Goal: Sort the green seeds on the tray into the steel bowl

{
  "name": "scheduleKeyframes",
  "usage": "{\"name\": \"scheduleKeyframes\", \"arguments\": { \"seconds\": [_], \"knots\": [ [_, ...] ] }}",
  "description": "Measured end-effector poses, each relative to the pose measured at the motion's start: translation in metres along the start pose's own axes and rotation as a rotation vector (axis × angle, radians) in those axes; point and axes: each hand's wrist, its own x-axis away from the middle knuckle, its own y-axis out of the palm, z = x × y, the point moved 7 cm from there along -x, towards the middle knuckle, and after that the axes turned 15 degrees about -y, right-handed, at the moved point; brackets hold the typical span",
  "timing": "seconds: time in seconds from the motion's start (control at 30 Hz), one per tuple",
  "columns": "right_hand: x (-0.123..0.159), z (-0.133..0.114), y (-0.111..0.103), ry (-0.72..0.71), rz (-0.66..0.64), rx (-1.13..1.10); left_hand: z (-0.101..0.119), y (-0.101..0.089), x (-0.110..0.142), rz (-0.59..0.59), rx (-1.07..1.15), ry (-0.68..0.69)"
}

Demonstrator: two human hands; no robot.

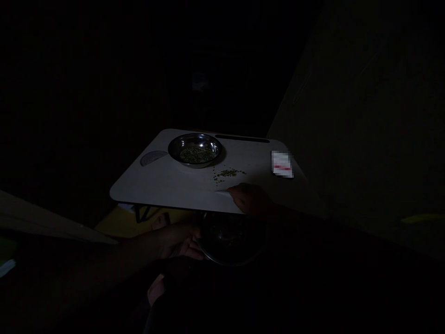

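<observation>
My left hand (189, 243) grips the rim of a dark metal bowl (231, 253), held just below the near edge of a small white table (156, 188). The inside of that bowl is too dark to make out clearly. On the tabletop, my right hand (248, 197) is closed on a thin, pale flat piece (222, 192) that looks like paper or card. Just beyond it lies a loose patch of small green grains (227, 173). A shiny steel bowl (212, 160) behind them holds more of the same grains.
A clear half-round protractor shape (153, 158) lies left of the steel bowl. At the table's right edge is a blurred-out pale rectangular thing (282, 164). A dark slot (241, 138) runs along the far edge. The room around is very dark.
</observation>
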Motion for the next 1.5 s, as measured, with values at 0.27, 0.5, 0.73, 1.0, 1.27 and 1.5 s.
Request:
{"name": "scheduleKeyframes", "arguments": {
  "seconds": [0.27, 0.5, 0.73, 1.0, 1.27, 1.5],
  "knots": [
    [0.005, 0.013, 0.005, 0.105, -0.037, 0.100, -0.001, -0.002, -0.003, -0.009, 0.004, -0.002],
    [0.013, 0.033, 0.006, 0.168, -0.025, 0.158, 0.001, 0.002, 0.002, 0.006, -0.005, -0.001],
    [0.014, 0.042, 0.005, 0.189, 0.023, 0.173, 0.000, 0.001, 0.001, -0.008, -0.014, -0.005],
    [0.007, 0.023, 0.002, 0.109, -0.010, 0.146, 0.000, 0.001, 0.000, 0.002, -0.018, -0.007],
    [0.001, 0.017, 0.002, 0.111, -0.056, 0.122, 0.000, 0.001, 0.001, -0.018, -0.009, -0.003],
    [0.009, 0.033, 0.006, 0.118, 0.002, 0.143, -0.001, 0.002, 0.000, -0.029, -0.038, -0.006]
  ]
}}
